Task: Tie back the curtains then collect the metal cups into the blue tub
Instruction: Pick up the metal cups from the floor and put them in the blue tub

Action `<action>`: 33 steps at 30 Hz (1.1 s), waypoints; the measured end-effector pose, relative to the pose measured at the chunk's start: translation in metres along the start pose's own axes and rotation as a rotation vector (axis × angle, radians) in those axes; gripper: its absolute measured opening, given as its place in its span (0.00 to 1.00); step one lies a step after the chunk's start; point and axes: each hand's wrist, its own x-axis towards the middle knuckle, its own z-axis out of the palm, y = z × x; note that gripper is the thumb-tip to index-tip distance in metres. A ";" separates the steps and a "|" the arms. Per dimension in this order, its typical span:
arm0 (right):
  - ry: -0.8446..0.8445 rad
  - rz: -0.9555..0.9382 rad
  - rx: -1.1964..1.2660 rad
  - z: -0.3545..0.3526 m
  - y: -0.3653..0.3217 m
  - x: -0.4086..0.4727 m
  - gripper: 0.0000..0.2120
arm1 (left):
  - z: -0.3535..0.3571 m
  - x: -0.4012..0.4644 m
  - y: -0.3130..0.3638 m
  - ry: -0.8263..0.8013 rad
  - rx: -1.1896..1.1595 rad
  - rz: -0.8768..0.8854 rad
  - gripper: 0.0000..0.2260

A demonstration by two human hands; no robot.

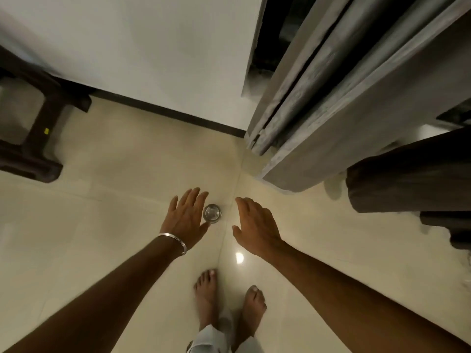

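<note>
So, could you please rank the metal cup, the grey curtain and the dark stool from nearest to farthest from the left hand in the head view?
From the left hand:
1. Metal cup, on the floor just right of its fingers.
2. Dark stool, far to the upper left.
3. Grey curtain, up to the right; not far behind the stool, yet seemingly farther.

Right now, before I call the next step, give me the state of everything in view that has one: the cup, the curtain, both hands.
metal cup: upright on the floor, mouth up, not held.
left hand: open, fingers straight, beside the cup; contact unclear.
right hand: open, holding nothing, apart from the cup.
grey curtain: gathered in folds, hanging to the floor; no tie visible.
dark stool: standing near the wall.
</note>
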 end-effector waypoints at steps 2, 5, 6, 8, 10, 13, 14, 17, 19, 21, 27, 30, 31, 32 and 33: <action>-0.006 -0.012 -0.012 0.032 0.009 0.016 0.30 | 0.033 0.017 -0.010 -0.014 0.013 0.004 0.34; -0.012 -0.031 -0.036 0.080 0.023 0.041 0.30 | 0.083 0.042 -0.026 -0.018 0.038 0.013 0.35; -0.014 -0.035 -0.043 0.096 0.028 0.050 0.31 | 0.100 0.050 -0.030 -0.016 0.036 0.010 0.36; -0.017 -0.033 -0.047 0.127 0.036 0.064 0.31 | 0.131 0.062 -0.040 -0.014 0.008 -0.007 0.37; -0.025 -0.029 -0.048 0.156 0.042 0.075 0.32 | 0.161 0.073 -0.047 -0.019 -0.004 -0.014 0.38; -0.043 -0.043 -0.055 0.192 0.048 0.088 0.34 | 0.197 0.085 -0.054 -0.034 -0.011 -0.017 0.40; -0.046 -0.050 -0.059 0.202 0.049 0.091 0.35 | 0.206 0.089 -0.055 -0.042 -0.005 -0.020 0.41; -0.056 -0.073 -0.070 0.228 0.052 0.099 0.37 | 0.229 0.099 -0.055 -0.060 0.019 -0.027 0.43; -0.055 -0.082 -0.070 0.241 0.052 0.105 0.40 | 0.240 0.105 -0.054 -0.051 0.039 -0.026 0.44; -0.043 -0.081 -0.059 0.251 0.050 0.111 0.43 | 0.247 0.111 -0.055 -0.041 0.044 -0.036 0.45; -0.039 -0.065 -0.008 0.267 0.046 0.130 0.46 | 0.262 0.124 -0.062 -0.037 0.074 -0.024 0.41; -0.032 -0.060 0.012 0.273 0.046 0.134 0.46 | 0.265 0.129 -0.062 -0.032 0.055 -0.016 0.38; -0.020 -0.059 0.019 0.275 0.046 0.136 0.45 | 0.265 0.131 -0.061 -0.030 0.051 -0.011 0.37; -0.003 -0.057 0.030 0.275 0.046 0.138 0.44 | 0.265 0.132 -0.061 -0.031 0.049 -0.009 0.35; 0.011 -0.055 0.042 0.275 0.046 0.140 0.43 | 0.265 0.133 -0.060 -0.033 0.047 -0.010 0.34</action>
